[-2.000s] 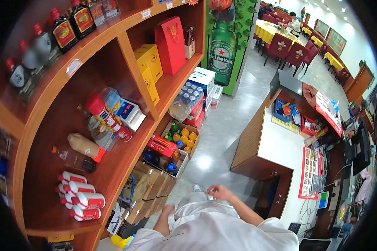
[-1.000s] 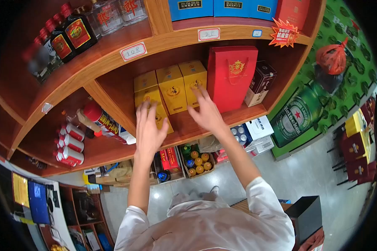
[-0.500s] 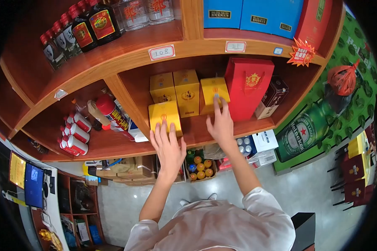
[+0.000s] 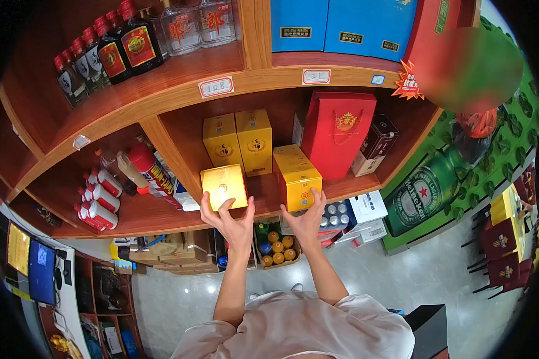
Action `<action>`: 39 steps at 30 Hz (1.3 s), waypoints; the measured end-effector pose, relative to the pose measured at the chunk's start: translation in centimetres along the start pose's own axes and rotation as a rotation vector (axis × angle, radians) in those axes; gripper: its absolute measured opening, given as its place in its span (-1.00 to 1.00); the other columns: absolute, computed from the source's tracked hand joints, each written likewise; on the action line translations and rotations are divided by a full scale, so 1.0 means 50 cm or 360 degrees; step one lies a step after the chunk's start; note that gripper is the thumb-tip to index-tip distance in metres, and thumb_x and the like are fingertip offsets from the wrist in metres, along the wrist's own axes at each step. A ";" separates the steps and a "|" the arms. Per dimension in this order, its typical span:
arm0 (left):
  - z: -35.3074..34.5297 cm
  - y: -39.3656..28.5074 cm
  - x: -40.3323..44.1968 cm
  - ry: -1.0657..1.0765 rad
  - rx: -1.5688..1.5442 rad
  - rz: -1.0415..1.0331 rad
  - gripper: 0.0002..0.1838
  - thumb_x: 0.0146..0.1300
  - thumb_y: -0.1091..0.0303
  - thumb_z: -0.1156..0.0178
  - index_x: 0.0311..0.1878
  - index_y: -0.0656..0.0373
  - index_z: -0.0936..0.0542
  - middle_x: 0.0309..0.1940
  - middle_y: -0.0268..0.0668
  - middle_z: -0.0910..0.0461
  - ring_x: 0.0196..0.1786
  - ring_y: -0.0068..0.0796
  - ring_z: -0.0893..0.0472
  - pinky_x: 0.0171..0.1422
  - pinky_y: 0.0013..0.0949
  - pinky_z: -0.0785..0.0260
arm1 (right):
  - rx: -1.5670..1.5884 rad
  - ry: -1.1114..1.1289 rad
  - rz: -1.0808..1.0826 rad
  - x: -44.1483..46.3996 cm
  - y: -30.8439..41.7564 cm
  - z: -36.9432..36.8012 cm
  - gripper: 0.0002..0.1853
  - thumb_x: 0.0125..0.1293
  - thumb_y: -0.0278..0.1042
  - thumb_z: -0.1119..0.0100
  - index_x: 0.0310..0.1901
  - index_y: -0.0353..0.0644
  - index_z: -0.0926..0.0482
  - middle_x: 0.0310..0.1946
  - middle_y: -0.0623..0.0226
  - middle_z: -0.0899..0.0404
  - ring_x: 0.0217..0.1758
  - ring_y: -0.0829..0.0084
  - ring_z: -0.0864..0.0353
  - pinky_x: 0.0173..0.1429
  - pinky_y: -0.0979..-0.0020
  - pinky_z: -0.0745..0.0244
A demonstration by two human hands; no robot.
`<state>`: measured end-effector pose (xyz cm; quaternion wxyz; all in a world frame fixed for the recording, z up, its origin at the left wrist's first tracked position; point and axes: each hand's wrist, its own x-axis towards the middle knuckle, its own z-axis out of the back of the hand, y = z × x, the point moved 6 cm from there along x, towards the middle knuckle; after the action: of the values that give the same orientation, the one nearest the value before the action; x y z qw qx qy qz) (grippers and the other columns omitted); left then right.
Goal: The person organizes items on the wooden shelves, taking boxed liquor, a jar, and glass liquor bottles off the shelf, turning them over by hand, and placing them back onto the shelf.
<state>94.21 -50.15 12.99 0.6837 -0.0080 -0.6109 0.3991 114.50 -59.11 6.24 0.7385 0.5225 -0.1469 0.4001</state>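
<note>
My left hand (image 4: 230, 224) is closed on the front end of a yellow box (image 4: 223, 182), with a finger at its left side and the thumb by its lower right corner. A second yellow box (image 4: 296, 170) juts out toward me at the shelf's front edge. My right hand (image 4: 306, 222) grips the near end of that box, fingers at one side and thumb at the other. Behind them, two more yellow boxes stand upright side by side, a shorter one (image 4: 221, 140) and a taller one (image 4: 254, 143).
A red gift bag (image 4: 339, 134) and a dark box (image 4: 377, 143) stand at the right in the same compartment. Dark bottles (image 4: 141, 42) and blue boxes (image 4: 356, 30) fill the shelf above. Below is a carton (image 4: 276, 254) of orange-topped bottles. A blurred patch covers the upper right.
The right yellow box has come forward to the shelf edge, and my right hand has moved from its top to its near end. My left hand has shifted lower on its box. The view has shifted.
</note>
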 end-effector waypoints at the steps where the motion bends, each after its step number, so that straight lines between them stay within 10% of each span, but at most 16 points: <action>1: 0.002 0.000 -0.001 0.0014 -0.0002 0.0025 -0.42 0.01 0.26 -0.63 0.05 0.07 -0.52 0.45 0.09 -0.15 0.48 0.20 -0.15 0.46 0.23 -0.09 | 0.0052 0.0000 -0.0005 -0.001 -0.003 0.001 0.03 -0.05 -0.15 -0.67 0.40 -0.12 -0.18 0.36 -0.24 -0.17 0.41 -0.24 -0.25 0.47 -0.09 -0.27; 19: 0.084 0.010 0.019 0.0313 -0.0299 0.0019 -0.42 -0.11 0.41 -0.61 0.05 0.04 -0.60 0.47 0.00 -0.18 0.49 0.12 -0.29 0.52 0.04 -0.22 | 0.0579 0.0311 0.0087 0.159 0.034 0.032 0.14 -0.03 -0.24 -0.63 0.53 -0.18 -0.07 0.27 -0.01 -0.43 0.36 0.15 -0.45 0.49 0.14 -0.30; 24: 0.055 -0.016 0.039 0.0339 -0.0250 0.0042 -0.42 -0.06 0.36 -0.59 0.11 0.02 -0.66 0.48 0.06 -0.16 0.49 0.19 -0.26 0.52 0.08 -0.19 | 0.0433 0.0362 0.0004 0.120 0.016 -0.024 0.48 -0.08 -0.14 -0.68 0.63 -0.21 0.38 0.54 -0.20 0.00 0.56 -0.11 -0.19 0.59 -0.02 -0.17; 36: -0.052 -0.027 0.042 0.0231 0.0035 0.0111 -0.27 0.05 0.28 -0.57 0.34 -0.12 -0.53 0.51 0.33 0.09 0.50 0.40 -0.11 0.52 0.18 -0.12 | 0.0401 0.0358 -0.0154 0.052 -0.024 -0.052 0.46 -0.10 -0.10 -0.70 0.60 -0.30 0.31 0.51 -0.26 -0.05 0.58 -0.13 -0.16 0.60 0.03 -0.15; 39: -0.091 0.003 0.031 0.0237 0.0146 0.0149 -0.03 -0.02 0.22 -0.59 0.50 -0.16 -0.32 0.49 0.39 0.09 0.45 0.43 -0.15 0.49 0.22 -0.11 | 0.0147 0.0147 -0.0073 0.042 0.001 -0.048 0.45 -0.09 -0.07 -0.69 0.59 -0.33 0.29 0.25 -0.32 -0.29 0.31 -0.26 -0.35 0.43 -0.06 -0.28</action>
<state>97.87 -47.01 13.06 0.7073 -0.0349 -0.5385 0.4566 115.30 -56.07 6.62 0.7286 0.5402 -0.0819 0.4131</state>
